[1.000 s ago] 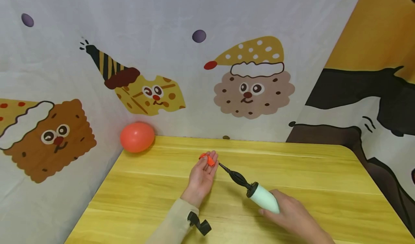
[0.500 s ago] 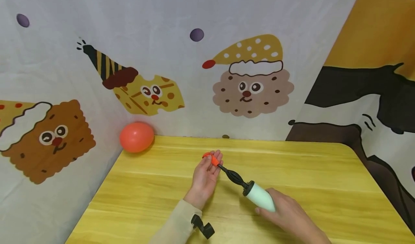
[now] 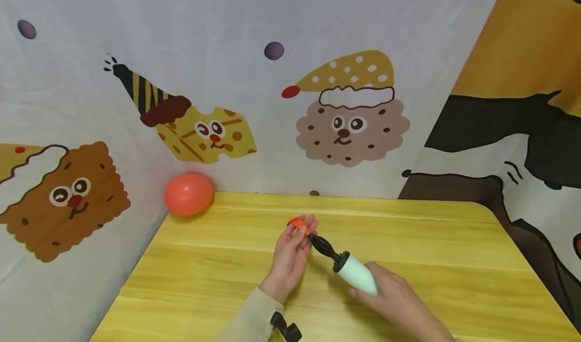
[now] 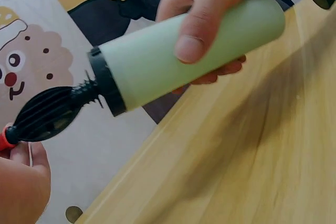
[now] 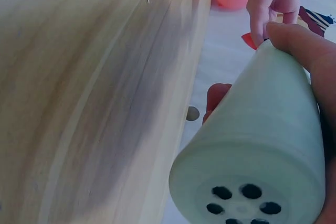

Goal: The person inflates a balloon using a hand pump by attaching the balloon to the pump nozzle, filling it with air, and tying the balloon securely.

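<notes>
We see a yellow wooden worktop (image 3: 408, 241) from above, with two hands at work near its middle. The right hand (image 3: 395, 299) wraps its fingers and thumb around the pale green barrel of a hand pump (image 3: 356, 274), holding it tilted so its black ribbed nozzle (image 3: 323, 244) points up and to the left — toward the other hand. In the left wrist view the thumb (image 4: 197, 30) lies across the top of the barrel and the pump is lifted clear of the wood.

The left hand (image 3: 290, 256) is raised with its palm turned toward us, and its fingertips pinch a small limp orange balloon (image 3: 297, 224). The tip of the nozzle meets the balloon's neck right at those fingertips; we cannot tell whether it is inside the neck. A beige sleeve (image 3: 247, 322) covers the left forearm.

At the far left corner of the worktop an inflated orange balloon (image 3: 188, 194) rests against a white backdrop (image 3: 227, 54) printed with cartoon biscuit and cheese characters in party hats — well apart from both hands.
</notes>
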Motion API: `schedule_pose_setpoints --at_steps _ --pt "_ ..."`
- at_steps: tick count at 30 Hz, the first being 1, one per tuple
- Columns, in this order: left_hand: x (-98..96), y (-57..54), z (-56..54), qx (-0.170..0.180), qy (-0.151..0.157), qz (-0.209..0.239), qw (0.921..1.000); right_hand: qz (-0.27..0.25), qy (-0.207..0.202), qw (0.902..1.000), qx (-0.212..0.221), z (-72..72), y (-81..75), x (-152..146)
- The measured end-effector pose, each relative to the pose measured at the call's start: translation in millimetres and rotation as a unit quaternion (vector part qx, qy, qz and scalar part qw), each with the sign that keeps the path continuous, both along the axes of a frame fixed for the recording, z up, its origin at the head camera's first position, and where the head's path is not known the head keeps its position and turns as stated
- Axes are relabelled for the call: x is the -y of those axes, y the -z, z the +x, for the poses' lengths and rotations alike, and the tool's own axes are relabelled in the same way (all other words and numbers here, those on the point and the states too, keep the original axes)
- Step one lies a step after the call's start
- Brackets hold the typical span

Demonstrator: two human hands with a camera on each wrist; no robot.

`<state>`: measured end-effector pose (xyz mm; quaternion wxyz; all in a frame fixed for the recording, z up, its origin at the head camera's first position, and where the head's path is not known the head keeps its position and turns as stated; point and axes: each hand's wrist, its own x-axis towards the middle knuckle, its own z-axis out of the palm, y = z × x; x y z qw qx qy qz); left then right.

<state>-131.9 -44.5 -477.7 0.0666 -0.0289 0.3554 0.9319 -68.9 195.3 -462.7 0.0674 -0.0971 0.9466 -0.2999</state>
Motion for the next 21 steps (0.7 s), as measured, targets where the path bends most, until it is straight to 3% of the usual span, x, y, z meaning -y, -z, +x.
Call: schedule_pose_setpoints --at_steps 7,21 --pt "-5.5 4.7 3.3 -0.019 0.027 -0.047 0.9984 -0.022 0.000 0.9998 0.002 -3.1 -1.3 5" --pt "-6.5 3.4 5.9 -0.058 0.074 -0.071 0.9930 -0.062 -0.009 0.9980 0.011 -1.6 -1.6 12"
